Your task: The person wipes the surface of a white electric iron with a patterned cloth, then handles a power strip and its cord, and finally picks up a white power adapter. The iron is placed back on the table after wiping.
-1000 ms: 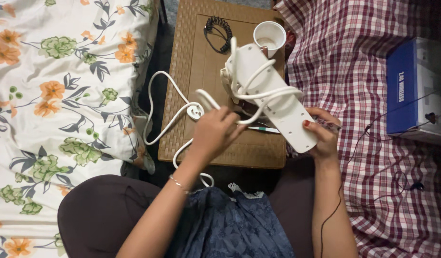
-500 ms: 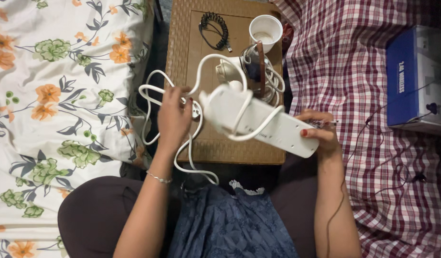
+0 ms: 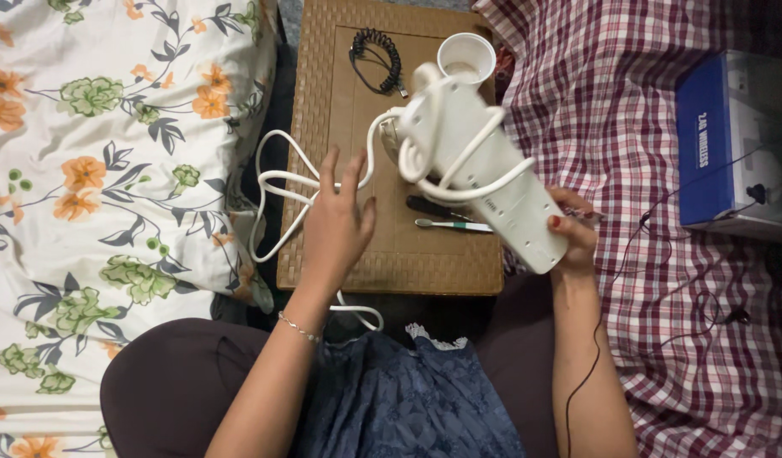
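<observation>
Floral bedsheet (image 3: 111,170): white with orange and green flowers, rumpled, filling the left side; soft, nothing on it.

White cord (image 3: 276,182): loose loops spilling over the left edge of the stool, running right to the power strip. Judged limp but springy, likely to uncoil unless kept taut; the slack on the left could catch on the stool corner.

Left hand (image 3: 336,222): fingers spread apart, palm down over the cord on the stool; whether it presses the cord or hovers just above cannot be told. A thin bracelet (image 3: 299,329) sits at the wrist.

Brown woven stool (image 3: 323,93): flat top, centre of the scene. On it: a coiled black cable (image 3: 376,53) at the far edge, a white paper cup (image 3: 466,58) far right, and a dark-handled tool (image 3: 433,208) and slim green-tipped pen (image 3: 450,226) lying near, beneath the lifted strip.

White power strip (image 3: 476,170): long rigid plastic bar held tilted above the stool, several cord turns wrapped about its far half. Judged light, hard, smooth and somewhat slippery; best taken at the bare near end. Its far end is close to the cup, which could tip.

Right hand (image 3: 573,233): fingers closed around the strip's near end.

Checked cloth (image 3: 645,127): red and white, right side, with thin black wires (image 3: 662,220) across it.

Blue-and-white box (image 3: 730,144): far right, well apart.
</observation>
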